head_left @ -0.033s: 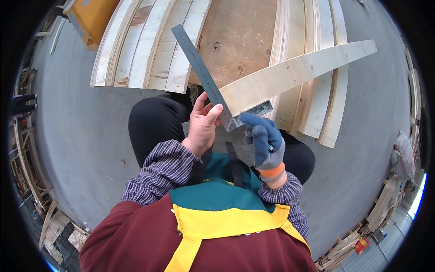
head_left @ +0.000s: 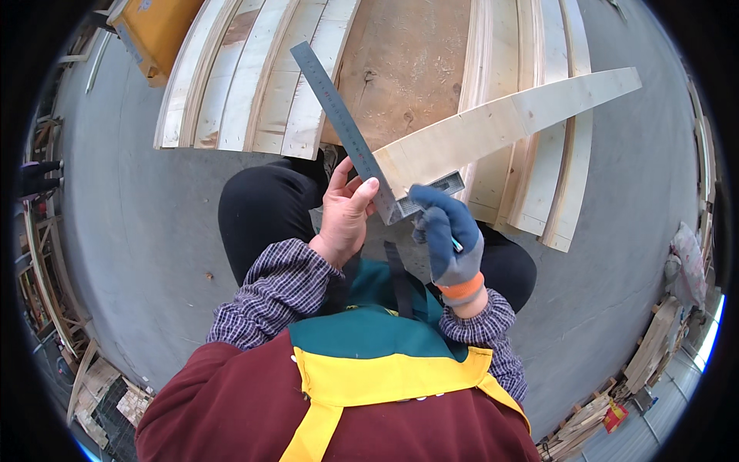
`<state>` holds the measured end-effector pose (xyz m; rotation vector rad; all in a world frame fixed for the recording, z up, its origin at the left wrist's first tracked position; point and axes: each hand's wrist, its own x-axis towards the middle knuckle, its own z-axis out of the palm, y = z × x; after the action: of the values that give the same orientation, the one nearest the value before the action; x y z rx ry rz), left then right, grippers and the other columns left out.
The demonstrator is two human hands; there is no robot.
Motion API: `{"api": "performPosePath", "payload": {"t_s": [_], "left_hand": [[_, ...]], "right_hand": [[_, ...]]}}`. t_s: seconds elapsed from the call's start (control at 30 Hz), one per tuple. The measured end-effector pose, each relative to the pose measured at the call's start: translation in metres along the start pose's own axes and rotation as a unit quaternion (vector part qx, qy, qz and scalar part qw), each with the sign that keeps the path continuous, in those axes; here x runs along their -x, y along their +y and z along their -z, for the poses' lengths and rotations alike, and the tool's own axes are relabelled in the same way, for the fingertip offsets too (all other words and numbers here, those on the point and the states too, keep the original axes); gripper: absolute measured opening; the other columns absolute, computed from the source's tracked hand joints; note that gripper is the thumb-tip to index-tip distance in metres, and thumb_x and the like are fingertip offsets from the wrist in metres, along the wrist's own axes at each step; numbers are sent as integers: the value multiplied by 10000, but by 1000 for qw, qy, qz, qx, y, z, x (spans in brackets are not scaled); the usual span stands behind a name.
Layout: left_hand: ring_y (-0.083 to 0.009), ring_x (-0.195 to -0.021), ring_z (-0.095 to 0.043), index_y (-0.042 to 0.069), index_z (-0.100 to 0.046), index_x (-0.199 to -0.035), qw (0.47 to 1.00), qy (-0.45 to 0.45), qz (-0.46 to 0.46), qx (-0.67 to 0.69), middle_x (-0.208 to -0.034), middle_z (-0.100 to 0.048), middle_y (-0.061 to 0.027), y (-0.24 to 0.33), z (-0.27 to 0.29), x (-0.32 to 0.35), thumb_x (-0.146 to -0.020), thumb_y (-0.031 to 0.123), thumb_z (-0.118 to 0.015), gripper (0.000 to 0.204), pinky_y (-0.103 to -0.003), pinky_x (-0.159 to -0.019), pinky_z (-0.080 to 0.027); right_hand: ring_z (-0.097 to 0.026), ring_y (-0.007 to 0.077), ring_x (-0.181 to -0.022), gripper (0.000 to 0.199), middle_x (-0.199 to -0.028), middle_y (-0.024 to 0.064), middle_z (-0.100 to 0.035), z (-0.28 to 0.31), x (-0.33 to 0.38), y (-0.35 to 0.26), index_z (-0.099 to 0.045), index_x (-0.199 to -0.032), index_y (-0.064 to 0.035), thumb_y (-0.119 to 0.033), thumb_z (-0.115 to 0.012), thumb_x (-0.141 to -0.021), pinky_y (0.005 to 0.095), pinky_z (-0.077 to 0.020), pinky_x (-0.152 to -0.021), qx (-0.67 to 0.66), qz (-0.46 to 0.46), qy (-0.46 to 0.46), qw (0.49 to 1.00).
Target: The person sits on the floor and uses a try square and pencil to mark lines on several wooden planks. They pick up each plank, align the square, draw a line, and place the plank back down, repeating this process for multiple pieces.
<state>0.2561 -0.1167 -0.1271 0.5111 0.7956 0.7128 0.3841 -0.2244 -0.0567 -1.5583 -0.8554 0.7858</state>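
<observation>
My bare left hand (head_left: 346,212) is closed on a carpenter's square (head_left: 339,115), its thumb pressing near the corner. The square's long steel blade slants up to the left, across the near end of a curved plywood strip (head_left: 454,142). Its grey stock (head_left: 449,182) lies along the strip's lower edge. In a blue-grey glove with an orange cuff, my right hand (head_left: 449,235) is pinched round a slim pen (head_left: 457,245), mostly hidden by the fingers. The pinch is close to the strip's end, just right of the blade.
Curved plywood strips (head_left: 269,85) are laid side by side at the left, with more strips (head_left: 539,169) at the right. Between them is a brown wooden board (head_left: 408,69) sprinkled with sawdust. A yellow box-like object (head_left: 158,35) stands at the far left, above the grey concrete floor (head_left: 138,223).
My right hand has shifted very slightly, its fingertips rising a little near the blade. My left hand, the square and the strip look unmoved.
</observation>
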Motion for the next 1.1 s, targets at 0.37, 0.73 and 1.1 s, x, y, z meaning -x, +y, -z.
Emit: {"api": "performPosePath", "payload": {"t_s": [0.37,0.73,1.1], "left_hand": [[-131,-949,-624,158,-464,-1369,1000,-14,9,17,-1091,-637,-46,6,-1,2,-893,86,-676,526,-306,-832,-533],[-84,-885,-609,126,-429,-1397,1000,-9,17,16,-1051,-677,-38,3,3,-1,-887,76,-686,573,-229,-691,-468],[-127,-953,-635,139,-434,-1393,1000,-15,17,6,-1100,-652,-70,5,4,0,-890,92,-677,561,-303,-799,-547]], "right_hand": [[-619,80,-811,202,-949,41,-680,-29,-49,-9,-666,-1095,-24,-77,-652,-900,208,-507,-703,36,-52,-27,998],[-662,197,-873,223,-997,105,-670,-33,-52,-6,-667,-1103,-50,-106,-670,-887,298,-545,-754,29,-75,-32,996],[-654,156,-826,174,-942,103,-682,-23,-48,-11,-680,-1050,-21,-77,-659,-886,275,-532,-719,51,-80,-63,993]]}}
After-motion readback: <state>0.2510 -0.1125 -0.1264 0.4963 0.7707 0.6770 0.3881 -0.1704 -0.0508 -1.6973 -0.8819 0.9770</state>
